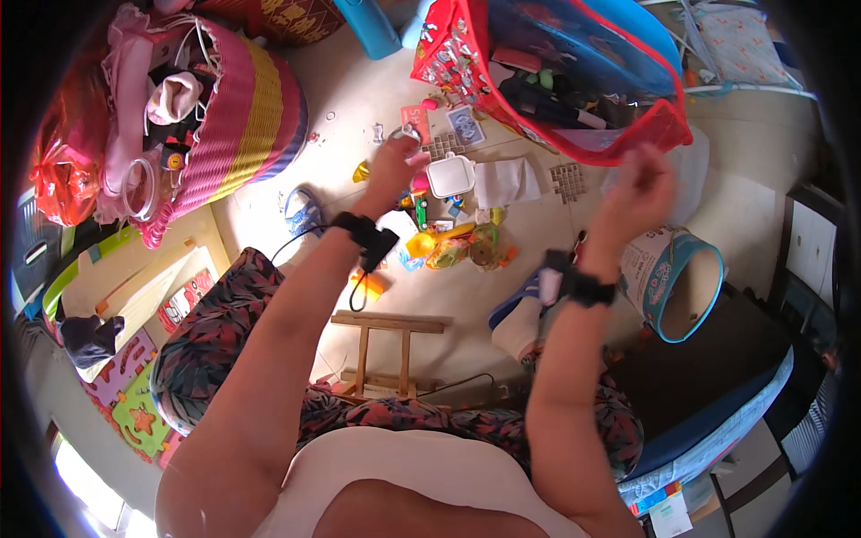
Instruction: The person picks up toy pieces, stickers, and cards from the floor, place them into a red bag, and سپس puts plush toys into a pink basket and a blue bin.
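Observation:
My left hand (pixel 393 170) reaches over small toys on the floor, fingers curled round something small and pale at the fingertips that I cannot make out. Beside it lie a white square lid-like piece (pixel 450 176), a playing card (pixel 465 125) and a brown grid piece (pixel 445 146). Nearer me are a green toy car (pixel 421 212), a yellow-orange toy scoop (pixel 435 239) and several small coloured pieces. My right hand (pixel 639 193) is raised just in front of the red rim of an open toy bag (pixel 659 131); its curled fingers are blurred. Dark things lie inside the bag.
A pink-and-yellow woven basket (pixel 247 112) stands at the left, full of things. An open cardboard tub with a blue rim (pixel 668 278) lies tilted at the right. A small wooden stool (pixel 386 325) is between my legs. A blue shoe (pixel 303 211) sits by the basket.

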Demonstrator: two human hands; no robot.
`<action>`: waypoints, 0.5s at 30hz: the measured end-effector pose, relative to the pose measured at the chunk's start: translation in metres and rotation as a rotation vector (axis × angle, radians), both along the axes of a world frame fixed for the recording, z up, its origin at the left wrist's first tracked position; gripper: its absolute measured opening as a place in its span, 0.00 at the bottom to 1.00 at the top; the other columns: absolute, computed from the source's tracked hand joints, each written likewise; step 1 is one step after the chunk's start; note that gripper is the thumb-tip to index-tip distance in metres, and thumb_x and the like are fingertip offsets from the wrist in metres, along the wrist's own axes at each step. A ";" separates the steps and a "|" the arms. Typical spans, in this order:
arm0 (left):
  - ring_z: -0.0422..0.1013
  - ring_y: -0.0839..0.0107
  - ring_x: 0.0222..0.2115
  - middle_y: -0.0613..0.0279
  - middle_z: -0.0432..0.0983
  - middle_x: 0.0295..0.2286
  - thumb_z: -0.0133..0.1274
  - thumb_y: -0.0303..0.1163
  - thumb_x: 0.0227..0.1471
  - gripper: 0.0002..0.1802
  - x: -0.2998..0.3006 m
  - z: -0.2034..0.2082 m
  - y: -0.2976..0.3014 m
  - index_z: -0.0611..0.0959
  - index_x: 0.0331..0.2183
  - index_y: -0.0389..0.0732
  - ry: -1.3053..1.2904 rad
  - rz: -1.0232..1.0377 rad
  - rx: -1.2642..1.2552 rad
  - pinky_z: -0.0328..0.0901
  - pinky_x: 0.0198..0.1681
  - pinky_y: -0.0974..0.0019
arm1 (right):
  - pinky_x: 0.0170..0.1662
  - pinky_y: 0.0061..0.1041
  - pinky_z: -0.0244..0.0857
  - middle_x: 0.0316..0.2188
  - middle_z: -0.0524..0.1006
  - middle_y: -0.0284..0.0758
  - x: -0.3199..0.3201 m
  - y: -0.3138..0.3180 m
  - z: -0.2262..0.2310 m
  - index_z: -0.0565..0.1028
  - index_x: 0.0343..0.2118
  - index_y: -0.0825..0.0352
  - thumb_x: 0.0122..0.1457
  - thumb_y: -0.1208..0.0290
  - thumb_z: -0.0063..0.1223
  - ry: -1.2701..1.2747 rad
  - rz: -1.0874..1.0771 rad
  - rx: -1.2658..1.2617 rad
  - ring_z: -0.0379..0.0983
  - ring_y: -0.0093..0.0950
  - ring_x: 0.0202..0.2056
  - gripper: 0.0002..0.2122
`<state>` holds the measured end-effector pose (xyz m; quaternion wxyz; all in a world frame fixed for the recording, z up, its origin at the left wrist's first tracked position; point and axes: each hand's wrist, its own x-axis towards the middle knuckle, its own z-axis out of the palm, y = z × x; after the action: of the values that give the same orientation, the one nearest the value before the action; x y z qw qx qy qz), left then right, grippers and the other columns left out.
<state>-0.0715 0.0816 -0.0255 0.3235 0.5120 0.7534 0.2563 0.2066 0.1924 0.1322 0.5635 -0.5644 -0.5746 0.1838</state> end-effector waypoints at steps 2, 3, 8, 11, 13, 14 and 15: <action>0.67 0.55 0.43 0.56 0.72 0.40 0.67 0.35 0.34 0.31 0.038 -0.016 -0.009 0.75 0.43 0.41 0.203 -0.127 0.091 0.63 0.44 0.56 | 0.29 0.15 0.60 0.27 0.72 0.25 -0.031 -0.048 -0.029 0.75 0.34 0.66 0.51 0.77 0.56 0.232 0.104 -0.197 0.66 0.15 0.27 0.07; 0.67 0.55 0.43 0.56 0.72 0.40 0.67 0.35 0.34 0.31 0.049 -0.018 -0.002 0.75 0.43 0.41 0.192 -0.125 0.093 0.63 0.44 0.56 | 0.28 0.14 0.59 0.27 0.72 0.25 -0.037 -0.066 -0.052 0.75 0.34 0.66 0.52 0.77 0.55 0.338 0.116 -0.303 0.65 0.15 0.26 0.06; 0.61 0.54 0.49 0.57 0.66 0.45 0.69 0.37 0.29 0.45 0.058 -0.034 -0.009 0.67 0.51 0.43 0.300 -0.371 -0.034 0.58 0.51 0.52 | 0.26 0.12 0.60 0.25 0.71 0.27 -0.054 -0.138 -0.128 0.72 0.38 0.69 0.53 0.75 0.54 0.698 0.047 -1.077 0.66 0.14 0.26 0.10; 0.67 0.52 0.45 0.49 0.71 0.42 0.64 0.33 0.36 0.34 0.070 -0.024 -0.026 0.69 0.47 0.40 0.107 -0.267 -0.217 0.63 0.44 0.54 | 0.23 0.14 0.60 0.25 0.70 0.28 -0.056 -0.153 -0.152 0.71 0.41 0.70 0.54 0.74 0.54 0.647 0.040 -1.265 0.66 0.15 0.26 0.12; 0.72 0.47 0.36 0.42 0.74 0.34 0.58 0.31 0.44 0.25 0.068 -0.046 -0.055 0.71 0.45 0.38 -0.188 -0.128 0.014 0.66 0.36 0.53 | 0.25 0.19 0.65 0.31 0.71 0.32 -0.060 -0.163 -0.177 0.68 0.44 0.70 0.54 0.71 0.56 0.553 0.044 -1.256 0.67 0.19 0.26 0.16; 0.72 0.50 0.35 0.44 0.74 0.34 0.58 0.33 0.45 0.22 0.076 -0.037 -0.058 0.73 0.42 0.36 -0.328 -0.103 -0.055 0.66 0.35 0.56 | 0.25 0.19 0.65 0.31 0.71 0.32 -0.050 -0.162 -0.183 0.68 0.44 0.70 0.54 0.71 0.56 0.546 0.032 -1.256 0.67 0.19 0.26 0.16; 0.72 0.51 0.35 0.45 0.74 0.33 0.58 0.33 0.46 0.21 0.077 -0.034 -0.057 0.74 0.41 0.36 -0.350 -0.168 -0.084 0.66 0.34 0.58 | 0.31 0.21 0.67 0.35 0.71 0.33 -0.044 -0.162 -0.185 0.67 0.46 0.69 0.55 0.71 0.56 0.693 0.150 -1.284 0.69 0.21 0.30 0.17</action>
<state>0.0053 0.0241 -0.0592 0.4908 0.5069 0.6502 0.2818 0.1621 0.0309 -0.0525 0.2571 -0.6520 -0.1799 0.6902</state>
